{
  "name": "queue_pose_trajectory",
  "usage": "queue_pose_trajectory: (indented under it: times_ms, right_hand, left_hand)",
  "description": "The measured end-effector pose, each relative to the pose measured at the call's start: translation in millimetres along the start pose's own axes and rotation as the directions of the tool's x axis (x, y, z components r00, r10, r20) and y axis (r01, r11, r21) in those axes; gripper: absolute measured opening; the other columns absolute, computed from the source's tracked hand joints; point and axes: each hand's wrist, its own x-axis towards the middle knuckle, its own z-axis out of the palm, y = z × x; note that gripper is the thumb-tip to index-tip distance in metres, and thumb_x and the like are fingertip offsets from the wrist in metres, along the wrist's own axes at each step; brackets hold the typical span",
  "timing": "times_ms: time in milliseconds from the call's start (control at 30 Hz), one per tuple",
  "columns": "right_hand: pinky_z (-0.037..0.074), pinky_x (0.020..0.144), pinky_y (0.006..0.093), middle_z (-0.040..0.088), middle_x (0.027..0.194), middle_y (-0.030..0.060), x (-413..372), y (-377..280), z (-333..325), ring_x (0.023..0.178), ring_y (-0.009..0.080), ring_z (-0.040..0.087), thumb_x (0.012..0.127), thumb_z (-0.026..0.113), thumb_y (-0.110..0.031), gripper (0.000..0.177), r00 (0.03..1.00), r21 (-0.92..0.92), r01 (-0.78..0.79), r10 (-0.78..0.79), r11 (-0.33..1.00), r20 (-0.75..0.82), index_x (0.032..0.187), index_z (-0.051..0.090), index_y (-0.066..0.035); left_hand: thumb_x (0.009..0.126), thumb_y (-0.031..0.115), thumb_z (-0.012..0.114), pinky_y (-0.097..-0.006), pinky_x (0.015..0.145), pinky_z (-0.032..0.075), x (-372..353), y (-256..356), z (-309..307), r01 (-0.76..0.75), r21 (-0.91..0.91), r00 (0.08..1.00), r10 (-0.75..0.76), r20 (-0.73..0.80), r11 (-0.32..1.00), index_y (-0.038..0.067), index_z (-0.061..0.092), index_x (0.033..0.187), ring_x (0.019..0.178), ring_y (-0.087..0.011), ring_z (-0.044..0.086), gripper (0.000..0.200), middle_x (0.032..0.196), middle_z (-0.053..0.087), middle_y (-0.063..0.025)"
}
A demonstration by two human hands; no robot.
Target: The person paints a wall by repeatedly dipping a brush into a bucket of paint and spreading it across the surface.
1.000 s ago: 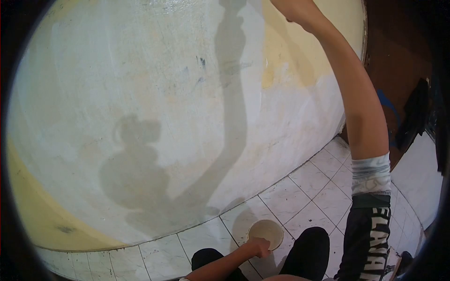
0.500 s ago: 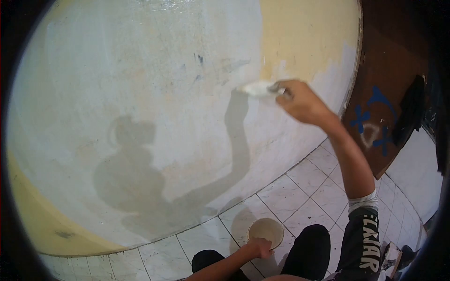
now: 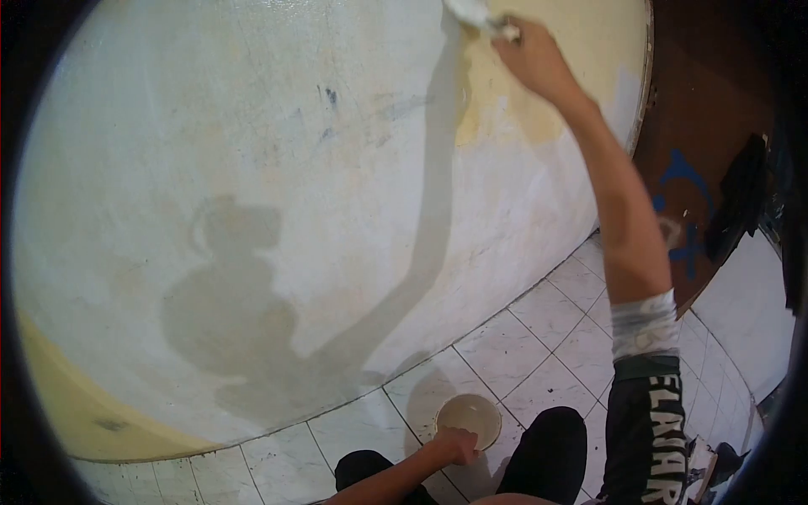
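Observation:
At the top of the view my right hand [image 3: 534, 61] is closed round the handle of a brush [image 3: 469, 12]. The brush's whitish, blurred head lies against the wall [image 3: 362, 185], where white paint meets yellow paint [image 3: 522, 76]. Low in the middle, my left hand [image 3: 457, 444] grips the near rim of a round, pale bucket [image 3: 471, 412]. The bucket's inside looks whitish; how full it is I cannot tell.
White floor tiles [image 3: 505, 349] run along the curved-looking wall base. A brown door [image 3: 699, 109] with blue marks stands at the right, with dark cloth [image 3: 739, 202] beside it. Several items [image 3: 703, 467] lie at the lower right. My knees flank the bucket.
My right hand has moved up with the brush, and the arm is stretched further. The arm's shadow on the wall has lengthened upward. My left hand stays at the bucket.

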Motion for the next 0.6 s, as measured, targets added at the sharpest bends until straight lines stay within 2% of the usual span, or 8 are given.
queue_pose_trajectory:
  times_ms: [67, 167, 267, 400, 467, 533, 567, 600]
  right_hand:
    - [0.05, 0.081, 0.0396, 0.065, 0.099, 0.0282, -52.9, -9.0, 0.2, 0.091, 0.0371, 0.065, 0.083, 0.061, -0.017, 0.04, 0.978, 0.043, -0.156, 0.148, 0.987, 0.149, 0.115, 0.06, 0.007]
    - [0.05, 0.08, 0.0411, 0.063, 0.095, 0.0297, -124.9, -13.0, -3.3, 0.091, 0.0383, 0.065, 0.082, 0.062, -0.013, 0.04, 0.895, 0.077, -0.278, 0.229, 0.958, 0.383, 0.116, 0.059, 0.007]
    - [0.05, 0.081, 0.041, 0.064, 0.097, 0.029, -197.4, -9.4, -9.3, 0.093, 0.0381, 0.064, 0.081, 0.063, -0.012, 0.034, 0.672, -0.028, -0.388, 0.303, 0.921, 0.676, 0.11, 0.062, 0.006]
    - [0.05, 0.083, 0.0403, 0.066, 0.102, 0.0262, -245.5, 13.2, 2.3, 0.094, 0.0381, 0.064, 0.081, 0.063, -0.014, 0.026, 0.53, -0.065, -0.437, 0.315, 0.897, 0.788, 0.1, 0.067, 0.003]
    - [0.052, 0.072, 0.0381, 0.068, 0.09, 0.0244, -219.5, 26.7, 11.3, 0.078, 0.0323, 0.066, 0.08, 0.064, -0.016, 0.029, 0.722, 0.041, -0.191, 0.112, 0.981, 0.683, 0.1, 0.067, 0.006]
    - [0.05, 0.054, 0.036, 0.065, 0.071, 0.0181, -150.1, 6.5, -2.3, 0.058, 0.0233, 0.062, 0.08, 0.065, -0.019, 0.028, 0.607, -0.022, -0.445, 0.319, 0.895, 0.728, 0.091, 0.067, 0.006]
    - [0.042, 0.04, 0.0337, 0.058, 0.059, 0.01, -117.4, -4.0, -10.8, 0.046, 0.0153, 0.052, 0.079, 0.064, -0.02, 0.025, 0.559, -0.041, -0.485, 0.346, 0.874, 0.753, 0.083, 0.067, 0.005]
    - [0.039, 0.039, 0.033, 0.058, 0.062, 0.0101, -92.7, 3.3, -9.0, 0.047, 0.015, 0.051, 0.078, 0.064, -0.02, 0.025, 0.563, -0.032, -0.487, 0.342, 0.873, 0.752, 0.08, 0.067, 0.004]
  left_hand:
    - [0.085, 0.039, 0.055, -0.0465, 0.088, 0.048, -4.8, 6.2, -6.1, 0.029, 0.041, 0.999, -0.031, 0.043, 0.999, 0.004, 0.065, 0.105, 0.102, -0.0342, 0.064, 0.042, 0.108, 0.067, -0.0196]
    - [0.085, 0.039, 0.053, -0.0486, 0.088, 0.047, -3.3, 6.7, 4.5, 0.01, 0.052, 0.999, -0.012, 0.034, 0.999, 0.004, 0.065, 0.105, 0.102, -0.0342, 0.064, 0.041, 0.107, 0.067, -0.0197]
    - [0.086, 0.039, 0.053, -0.0492, 0.088, 0.047, -9.7, 13.3, 2.5, 0.006, 0.015, 0.999, -0.007, 0.045, 1.0, 0.004, 0.065, 0.105, 0.102, -0.0346, 0.064, 0.042, 0.106, 0.067, -0.0199]
    - [0.086, 0.048, 0.052, -0.0492, 0.08, 0.05, -8.0, 11.2, 11.4, -0.072, 0.03, 0.996, 0.074, -0.058, 0.997, 0.003, 0.063, 0.101, 0.09, -0.0416, 0.064, 0.049, 0.093, 0.066, -0.024]
    - [0.087, 0.047, 0.053, -0.0486, 0.082, 0.05, -13.1, 15.5, 3.5, -0.079, 0.001, 0.994, 0.078, -0.074, 0.997, 0.001, 0.063, 0.1, 0.092, -0.0416, 0.064, 0.048, 0.093, 0.066, -0.0251]
    - [0.087, 0.046, 0.052, -0.0491, 0.082, 0.05, -6.8, 12.6, 7.9, -0.066, 0.0, 0.996, 0.066, -0.054, 0.998, 0.001, 0.063, 0.1, 0.092, -0.0415, 0.064, 0.049, 0.094, 0.066, -0.0251]
    - [0.087, 0.046, 0.052, -0.0495, 0.083, 0.05, -3.5, 9.3, 10.2, -0.059, -0.002, 0.998, 0.058, -0.039, 0.998, 0.0, 0.063, 0.101, 0.093, -0.0414, 0.064, 0.049, 0.095, 0.066, -0.0252]
    - [0.087, 0.046, 0.052, -0.0495, 0.083, 0.05, -1.4, 6.4, 12.2, -0.057, -0.002, 0.998, 0.057, -0.034, 0.998, 0.0, 0.063, 0.101, 0.093, -0.0414, 0.064, 0.049, 0.095, 0.066, -0.0252]
